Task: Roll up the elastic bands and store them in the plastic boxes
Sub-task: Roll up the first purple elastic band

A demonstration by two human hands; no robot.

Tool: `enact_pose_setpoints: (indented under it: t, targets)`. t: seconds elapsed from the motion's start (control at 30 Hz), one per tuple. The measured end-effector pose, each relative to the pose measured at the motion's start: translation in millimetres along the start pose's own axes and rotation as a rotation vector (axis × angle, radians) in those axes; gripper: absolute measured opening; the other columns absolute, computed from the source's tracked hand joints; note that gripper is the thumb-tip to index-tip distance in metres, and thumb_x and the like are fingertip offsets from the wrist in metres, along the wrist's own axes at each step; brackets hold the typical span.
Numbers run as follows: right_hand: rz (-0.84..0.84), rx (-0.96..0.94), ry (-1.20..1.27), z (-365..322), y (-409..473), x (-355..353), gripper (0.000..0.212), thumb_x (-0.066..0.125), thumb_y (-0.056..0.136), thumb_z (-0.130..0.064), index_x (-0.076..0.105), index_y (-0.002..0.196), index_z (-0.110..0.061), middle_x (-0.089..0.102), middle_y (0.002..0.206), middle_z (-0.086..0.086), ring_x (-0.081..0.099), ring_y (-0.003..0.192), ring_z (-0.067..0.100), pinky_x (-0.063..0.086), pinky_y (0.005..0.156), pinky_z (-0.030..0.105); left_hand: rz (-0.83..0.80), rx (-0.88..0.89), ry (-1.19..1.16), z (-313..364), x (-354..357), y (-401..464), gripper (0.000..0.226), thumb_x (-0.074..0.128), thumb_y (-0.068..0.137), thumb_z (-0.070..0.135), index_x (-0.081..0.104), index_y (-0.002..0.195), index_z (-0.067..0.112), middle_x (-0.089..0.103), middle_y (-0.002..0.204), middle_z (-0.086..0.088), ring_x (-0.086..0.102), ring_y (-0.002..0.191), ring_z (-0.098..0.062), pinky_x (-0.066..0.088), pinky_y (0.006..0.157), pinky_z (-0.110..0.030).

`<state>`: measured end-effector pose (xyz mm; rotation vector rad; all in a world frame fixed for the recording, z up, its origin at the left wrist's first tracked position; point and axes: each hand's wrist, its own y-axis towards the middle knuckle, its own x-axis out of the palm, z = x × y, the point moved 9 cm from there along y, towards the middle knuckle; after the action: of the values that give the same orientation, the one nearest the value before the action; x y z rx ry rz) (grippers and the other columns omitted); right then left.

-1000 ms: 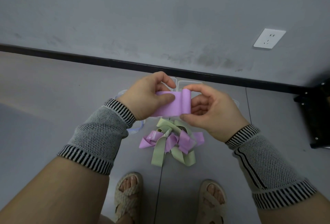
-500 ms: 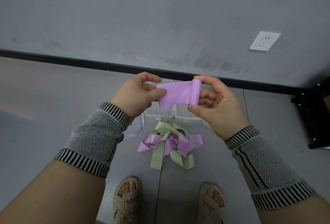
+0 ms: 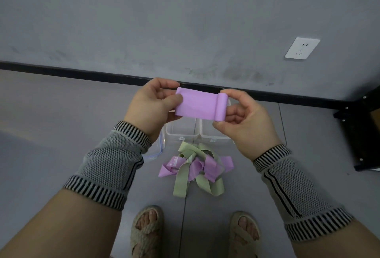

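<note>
No legible text, brand, number or sign is to be found. Small white labels (image 3: 182,138) are seen on the near walls of the two clear plastic boxes (image 3: 181,129), but their print is too small to be read. The wall socket (image 3: 302,48) is unmarked apart from its slots.

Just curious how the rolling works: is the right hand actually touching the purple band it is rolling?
Touching. The head view shows the right hand pinching the rolled end of the purple band between thumb and fingers.
</note>
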<state>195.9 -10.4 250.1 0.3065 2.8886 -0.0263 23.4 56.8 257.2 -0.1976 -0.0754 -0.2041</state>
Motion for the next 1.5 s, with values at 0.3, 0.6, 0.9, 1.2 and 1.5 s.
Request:
enact_pose_setpoints:
  t: [0.3,0.6,0.9,1.2,1.5]
  targets:
    - [0.058,-0.072,-0.219,-1,2,1,0.059,0.073,0.071,-0.003,0.052,0.102,-0.048,0.055,0.066,-0.010,0.052,0.057,0.001,0.049,0.064,0.022,-0.092,-0.029,-0.069,-1,26,-4,0.024,0.044,0.091,-0.005,0.045,0.082,0.017,0.052,0.067,0.003,0.054,0.070,-0.014,0.054,0.070,-0.041]
    - [0.076,-0.087,-0.299,-4,1,3,0.053,0.071,0.072,-0.005,0.053,0.112,-0.036,0.052,0.065,-0.010,0.050,0.058,0.002,0.049,0.063,0.021,0.006,0.027,0.035,1,22,-4,0.025,0.042,0.089,-0.008,0.044,0.084,0.017,0.048,0.069,0.001,0.048,0.065,-0.010,0.054,0.069,-0.037]
    - [-0.062,-0.091,-0.188,-8,-2,15,0.059,0.070,0.068,0.003,0.054,0.100,-0.044,0.056,0.071,0.001,0.052,0.060,0.009,0.051,0.064,0.031,-0.101,-0.027,0.306,-13,21,0,0.065,0.083,0.062,0.033,0.052,0.119,0.025,0.068,0.103,-0.003,0.066,0.088,-0.017,0.054,0.081,-0.033]
    - [-0.131,-0.057,-0.021,-7,-3,19,0.063,0.069,0.072,0.010,0.055,0.105,-0.041,0.060,0.078,0.014,0.055,0.067,0.018,0.051,0.068,0.031,-0.152,-0.004,0.271,-6,25,-3,0.032,0.055,0.087,-0.002,0.057,0.100,0.028,0.061,0.076,0.000,0.053,0.061,-0.008,0.041,0.052,-0.014]
    - [-0.140,-0.057,-0.001,-10,-4,21,0.065,0.069,0.073,0.010,0.055,0.108,-0.043,0.060,0.080,0.019,0.056,0.069,0.021,0.052,0.070,0.033,-0.114,0.068,0.295,2,32,-9,0.034,0.068,0.082,0.015,0.053,0.113,0.022,0.063,0.080,0.000,0.056,0.062,-0.009,0.045,0.054,-0.018]
